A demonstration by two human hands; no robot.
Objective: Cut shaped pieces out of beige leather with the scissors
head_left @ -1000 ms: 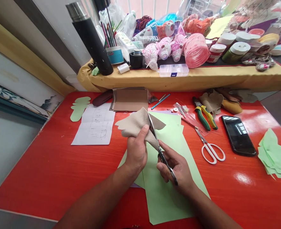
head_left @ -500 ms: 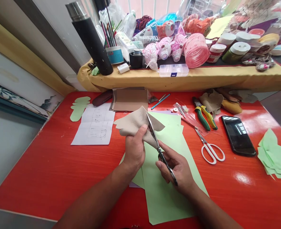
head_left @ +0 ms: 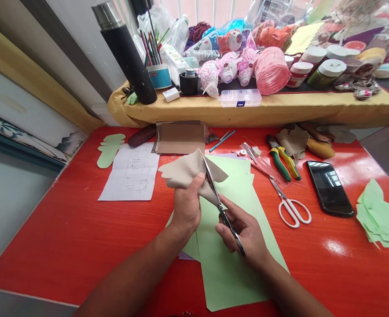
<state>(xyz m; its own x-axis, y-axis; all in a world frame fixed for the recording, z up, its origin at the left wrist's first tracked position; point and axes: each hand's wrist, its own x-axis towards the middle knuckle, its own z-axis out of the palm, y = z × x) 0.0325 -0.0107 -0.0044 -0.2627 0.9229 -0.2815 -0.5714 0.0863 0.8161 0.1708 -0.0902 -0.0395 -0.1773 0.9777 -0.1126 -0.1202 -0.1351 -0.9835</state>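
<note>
beige leather [head_left: 181, 171] pinched in left fingers [head_left: 195, 183]; right fingers [head_left: 236, 210] hold black scissors [head_left: 226, 217].

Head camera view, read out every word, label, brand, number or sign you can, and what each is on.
No text is readable.
White paper sheet: marks around a drawn outline, too small to read.
Red jar: any label lettering too blurred.
Blue-and-white brush cup: any lettering too small.
Beige piece and black scissors: none visible.

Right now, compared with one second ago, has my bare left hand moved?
Yes: the bare left hand, holding the beige leather-like piece, has shifted slightly left, toward the white paper sheet with black markings, which has stayed in place.
</note>
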